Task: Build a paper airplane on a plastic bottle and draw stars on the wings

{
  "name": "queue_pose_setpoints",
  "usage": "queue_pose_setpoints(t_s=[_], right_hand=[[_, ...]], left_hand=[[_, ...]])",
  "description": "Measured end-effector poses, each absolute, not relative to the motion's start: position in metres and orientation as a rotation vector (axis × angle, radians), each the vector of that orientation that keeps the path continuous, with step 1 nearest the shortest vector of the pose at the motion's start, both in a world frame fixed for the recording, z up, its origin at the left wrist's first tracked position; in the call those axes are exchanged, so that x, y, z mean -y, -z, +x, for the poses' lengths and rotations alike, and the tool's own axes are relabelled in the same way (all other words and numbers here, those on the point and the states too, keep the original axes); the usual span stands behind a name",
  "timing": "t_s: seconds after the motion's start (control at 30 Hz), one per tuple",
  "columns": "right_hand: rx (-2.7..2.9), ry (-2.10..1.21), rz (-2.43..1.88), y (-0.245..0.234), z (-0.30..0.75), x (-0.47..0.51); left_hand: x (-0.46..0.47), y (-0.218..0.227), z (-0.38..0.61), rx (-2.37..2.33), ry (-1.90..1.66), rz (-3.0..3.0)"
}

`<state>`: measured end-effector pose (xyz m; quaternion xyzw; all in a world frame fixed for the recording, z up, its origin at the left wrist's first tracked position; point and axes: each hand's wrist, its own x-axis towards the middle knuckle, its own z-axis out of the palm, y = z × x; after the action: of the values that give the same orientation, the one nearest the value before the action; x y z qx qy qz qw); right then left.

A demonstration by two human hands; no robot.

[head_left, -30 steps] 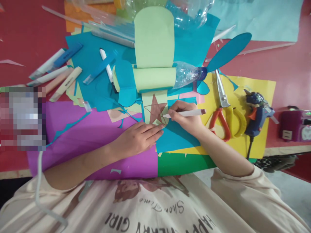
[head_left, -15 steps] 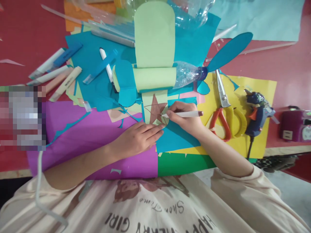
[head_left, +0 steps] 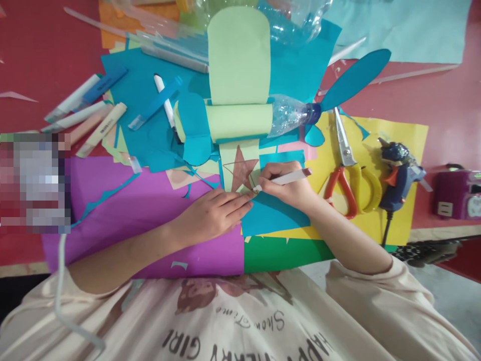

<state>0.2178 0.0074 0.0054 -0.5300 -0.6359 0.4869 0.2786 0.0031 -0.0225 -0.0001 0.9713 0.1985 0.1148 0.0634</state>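
My right hand [head_left: 287, 185] grips a white marker [head_left: 287, 177] with a brown end. Its tip rests near the lower right point of a brown star [head_left: 242, 170], part coloured in, on a pale green paper wing. Fingers stretched out, my left hand [head_left: 214, 215] lies flat and presses the wing's lower edge. The wing belongs to a toy plane made from a plastic bottle [head_left: 289, 116], wrapped in pale green paper [head_left: 240, 121]. A blue paper propeller blade [head_left: 356, 80] sticks out at the bottle's cap, and a blue paper tail [head_left: 193, 129] sits at the other end.
Scissors [head_left: 343, 155] with red and yellow handles and a blue glue gun [head_left: 398, 175] lie on yellow paper at the right. Several markers [head_left: 101, 130] are on the left. Purple paper [head_left: 150, 230] lies under my left arm. A clear plastic bottle [head_left: 296, 20] stands at the back.
The marker tip has moved down and slightly right, from inside the star to its lower right point. The marker now tilts more. My left hand has stayed in place.
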Motion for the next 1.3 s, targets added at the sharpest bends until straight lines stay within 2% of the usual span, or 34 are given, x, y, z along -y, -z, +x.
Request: queue_pose_setpoints(t_s=[0.3,0.73,1.3], right_hand=[[1.541,-1.235,-1.468,-0.0008,0.2194,-0.0073],[1.653,-1.165,-1.431,-0.0021,0.2176,-0.008],[1.708,-1.31,-1.421,-0.0056,0.2189,-0.0073]], left_hand=[[0.0225,-0.0001,0.0035,-0.598,-0.388,2.933],[0.0215,-0.001,0.0037,-0.588,-0.403,2.919],[0.0222,0.0007,0.0031,-0.59,-0.384,2.912]])
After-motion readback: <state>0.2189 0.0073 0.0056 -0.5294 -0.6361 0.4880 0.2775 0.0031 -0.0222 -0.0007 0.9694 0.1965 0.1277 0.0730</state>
